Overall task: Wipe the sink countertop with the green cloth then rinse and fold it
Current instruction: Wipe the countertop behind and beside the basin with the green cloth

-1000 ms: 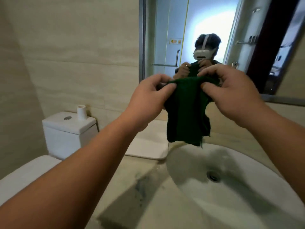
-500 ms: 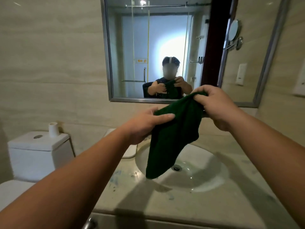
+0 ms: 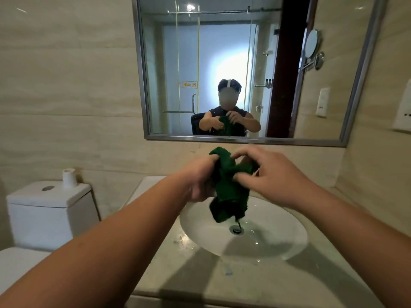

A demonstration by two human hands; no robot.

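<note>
- The green cloth (image 3: 230,185) — thick, nubbly terry — hangs bunched at frame centre, above the round white glossy sink (image 3: 278,238).
- The left hand (image 3: 200,182) is closed around its left side; the right hand (image 3: 270,176) pinches its upper fold with thumb and fingers.
- The stone countertop (image 3: 200,278) looks mottled and wet — a white toilet tank (image 3: 44,210) stands at lower left.

Speckled stone countertop (image 3: 233,283) around sink (image 3: 278,236)

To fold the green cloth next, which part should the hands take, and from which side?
Probably the free lower edge of the cloth, hanging bunched over the sink. The right hand could reach from below and lift it; the left hand keeps the top.
</note>
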